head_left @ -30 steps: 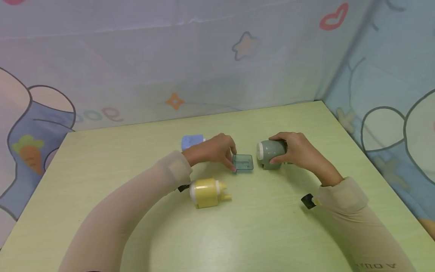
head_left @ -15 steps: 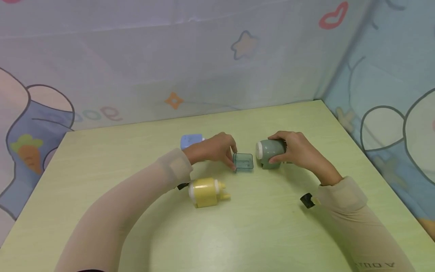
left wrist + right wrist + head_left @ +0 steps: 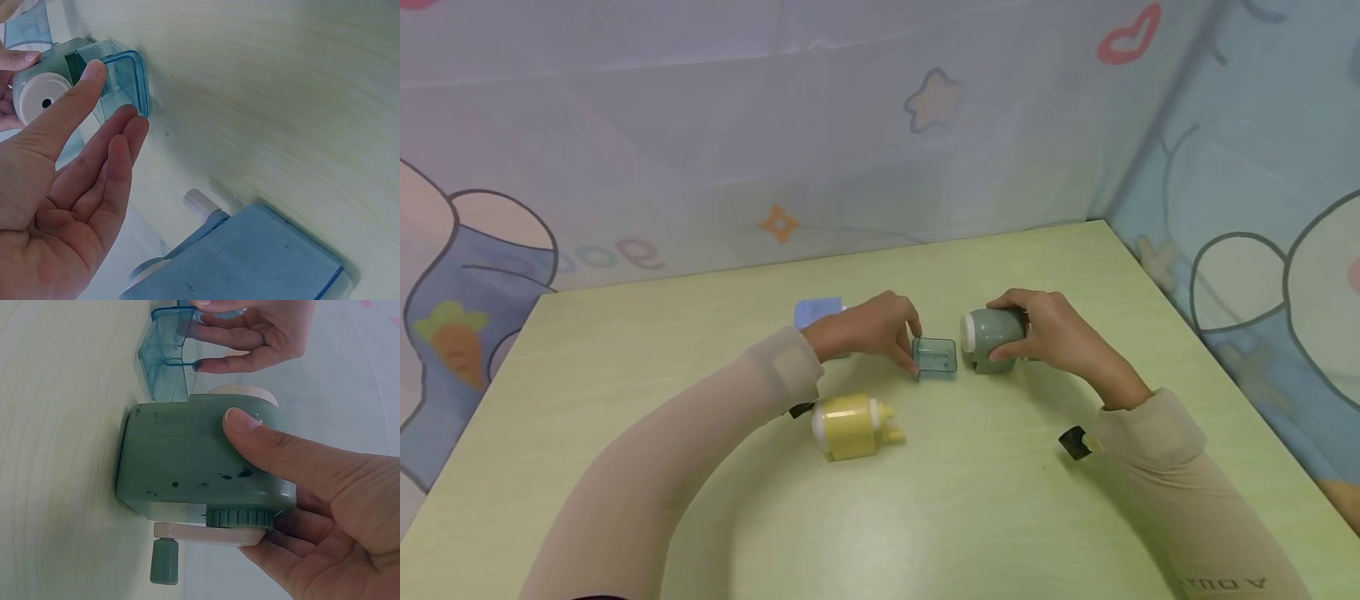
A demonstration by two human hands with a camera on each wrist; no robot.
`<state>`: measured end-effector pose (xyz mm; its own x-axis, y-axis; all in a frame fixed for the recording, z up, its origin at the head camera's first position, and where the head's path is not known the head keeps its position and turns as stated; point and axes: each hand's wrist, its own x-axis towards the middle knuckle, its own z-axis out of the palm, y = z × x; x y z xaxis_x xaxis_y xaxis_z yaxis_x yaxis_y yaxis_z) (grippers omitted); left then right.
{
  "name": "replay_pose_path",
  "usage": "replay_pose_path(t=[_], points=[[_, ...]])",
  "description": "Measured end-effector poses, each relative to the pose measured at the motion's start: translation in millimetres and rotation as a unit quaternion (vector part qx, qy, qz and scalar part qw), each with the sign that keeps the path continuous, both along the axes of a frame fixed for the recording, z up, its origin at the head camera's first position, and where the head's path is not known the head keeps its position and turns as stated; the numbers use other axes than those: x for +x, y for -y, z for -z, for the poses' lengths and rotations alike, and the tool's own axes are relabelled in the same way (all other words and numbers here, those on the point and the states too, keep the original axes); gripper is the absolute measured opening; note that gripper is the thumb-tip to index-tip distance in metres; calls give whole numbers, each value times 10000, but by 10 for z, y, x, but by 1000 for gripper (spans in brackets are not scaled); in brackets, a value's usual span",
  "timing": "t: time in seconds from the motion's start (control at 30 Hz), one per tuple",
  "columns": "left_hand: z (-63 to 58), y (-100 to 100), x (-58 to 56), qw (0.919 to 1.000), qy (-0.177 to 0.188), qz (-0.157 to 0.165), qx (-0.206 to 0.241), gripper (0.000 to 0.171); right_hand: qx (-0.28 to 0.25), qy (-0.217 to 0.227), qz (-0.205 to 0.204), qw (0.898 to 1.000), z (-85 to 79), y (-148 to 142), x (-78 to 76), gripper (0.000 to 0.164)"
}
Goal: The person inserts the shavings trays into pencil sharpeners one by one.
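My right hand grips a green crank pencil sharpener, thumb on one side and fingers round the other. In the right wrist view its crank handle points away from the drawer side. My left hand pinches a clear blue-green shavings drawer by its outer end, between thumb and fingers. The drawer is out of the sharpener, lined up close to its open slot. In the left wrist view the white front face with the pencil hole shows beside the drawer.
A yellow crank sharpener lies nearer me, below my left wrist. Behind my left hand stands a blue sharpener, partly hidden; its body shows in the left wrist view. A printed cloth hangs behind the pale table.
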<state>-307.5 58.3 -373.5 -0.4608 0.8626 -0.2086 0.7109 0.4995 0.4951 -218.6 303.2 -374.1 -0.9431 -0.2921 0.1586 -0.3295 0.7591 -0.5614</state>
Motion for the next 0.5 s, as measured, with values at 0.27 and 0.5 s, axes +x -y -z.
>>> replay_pose_path(t=[0.27, 0.5], points=[[-7, -7, 2, 10000, -11, -8, -3, 55, -51, 91, -50, 9999, -2, -10, 10, 59], [-9, -25, 13, 10000, 16, -50, -17, 54, -61, 98, -63, 9999, 7, -12, 13, 57]])
